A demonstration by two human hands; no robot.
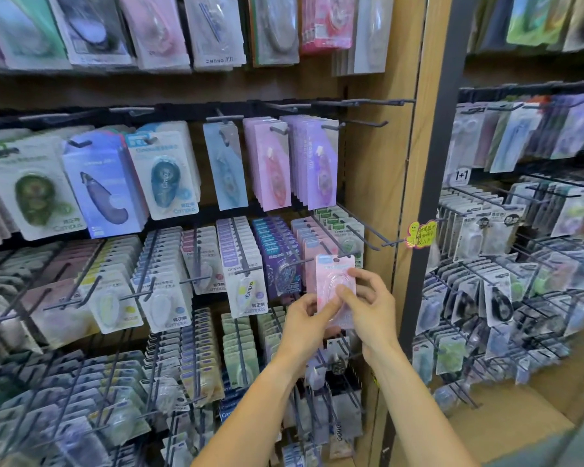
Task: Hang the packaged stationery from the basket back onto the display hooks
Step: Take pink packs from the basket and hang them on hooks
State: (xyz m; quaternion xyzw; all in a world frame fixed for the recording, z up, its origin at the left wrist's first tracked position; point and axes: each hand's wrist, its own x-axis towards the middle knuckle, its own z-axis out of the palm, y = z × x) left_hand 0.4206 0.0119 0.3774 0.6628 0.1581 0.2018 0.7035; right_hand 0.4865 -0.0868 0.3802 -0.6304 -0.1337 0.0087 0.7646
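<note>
Fingers (343, 293) pinch pink packet (331, 269) (both hands) — upright.

Wooden display wall (368, 183) fitted with rows of dark metal hooks (358, 227). Carded correction-tape packs (162, 176) hang from them in dense rows. Several hooks at far right are bare.
</note>
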